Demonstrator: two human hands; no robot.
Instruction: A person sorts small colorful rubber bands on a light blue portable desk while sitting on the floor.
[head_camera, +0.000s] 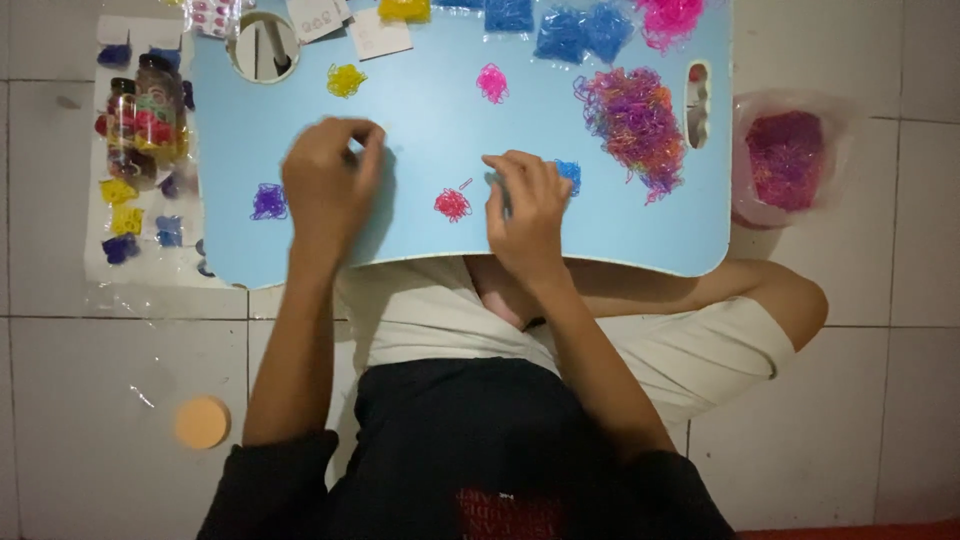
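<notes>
Both hands are resting on the light blue lap table: the left hand is curling its fingers narrowly, contents not discernible, while the right hand is pinching half-closed against a small blue band cluster, with a red band cluster lying just beside it.

Blue lap table; rubber-band piles

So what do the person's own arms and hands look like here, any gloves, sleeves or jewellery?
Both are bare: the left hand and the right hand wear no gloves, and no rings, watch or bracelets are visible. The forearms are uncovered up to black short sleeves near the bottom of the view. No cables or markings show on them.
</notes>
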